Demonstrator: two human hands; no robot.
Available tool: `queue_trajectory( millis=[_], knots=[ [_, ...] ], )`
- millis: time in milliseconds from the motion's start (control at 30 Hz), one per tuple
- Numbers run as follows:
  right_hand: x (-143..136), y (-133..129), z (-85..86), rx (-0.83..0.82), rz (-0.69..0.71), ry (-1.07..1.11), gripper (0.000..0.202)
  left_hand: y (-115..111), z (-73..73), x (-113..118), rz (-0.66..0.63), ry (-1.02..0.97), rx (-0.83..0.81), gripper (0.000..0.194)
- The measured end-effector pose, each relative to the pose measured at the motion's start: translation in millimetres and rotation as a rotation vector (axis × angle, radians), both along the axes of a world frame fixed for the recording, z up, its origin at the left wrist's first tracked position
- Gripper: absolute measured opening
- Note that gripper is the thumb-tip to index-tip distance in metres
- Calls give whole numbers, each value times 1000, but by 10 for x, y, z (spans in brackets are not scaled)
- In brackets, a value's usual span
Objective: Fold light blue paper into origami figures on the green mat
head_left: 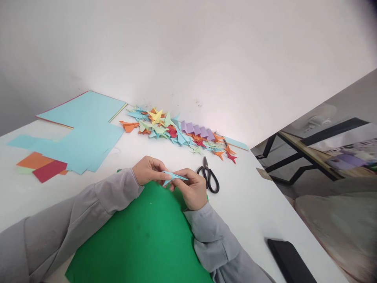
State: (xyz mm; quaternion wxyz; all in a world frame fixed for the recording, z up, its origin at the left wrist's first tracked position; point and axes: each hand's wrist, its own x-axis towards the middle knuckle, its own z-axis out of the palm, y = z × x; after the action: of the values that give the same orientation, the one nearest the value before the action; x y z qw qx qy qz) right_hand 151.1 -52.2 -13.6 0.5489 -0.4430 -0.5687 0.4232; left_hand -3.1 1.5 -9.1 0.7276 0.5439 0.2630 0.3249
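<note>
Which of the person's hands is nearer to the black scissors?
The right hand: it is just beside the scissors, to their left in the picture. The left hand is farther left, beyond the right hand.

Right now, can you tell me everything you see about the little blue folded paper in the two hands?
The blue folded paper is light blue and looks like thin, plain paper. Its folded shape is narrow, with one sharp tip pointing right and another pointing down to the left. The left hand pinches one side and the right hand holds the other, so fingers hide some of it. It seems held up, near the far edge of the green sheet.
</note>
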Motion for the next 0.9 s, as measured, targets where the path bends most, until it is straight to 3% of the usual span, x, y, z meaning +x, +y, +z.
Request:
queue_trajectory(
  millis=[267,567,900],
  knots=[
    [-18,-1,21,-21,65,90,18,11,-59,2,50,-9,-32,35],
    [-1,17,27,-62,33,93,18,-17,49,-6,10,-34,-165,40],
    [5,34,1,-110,31,144,19,9,13,-19,-22,-12,-67,36]
  ],
)
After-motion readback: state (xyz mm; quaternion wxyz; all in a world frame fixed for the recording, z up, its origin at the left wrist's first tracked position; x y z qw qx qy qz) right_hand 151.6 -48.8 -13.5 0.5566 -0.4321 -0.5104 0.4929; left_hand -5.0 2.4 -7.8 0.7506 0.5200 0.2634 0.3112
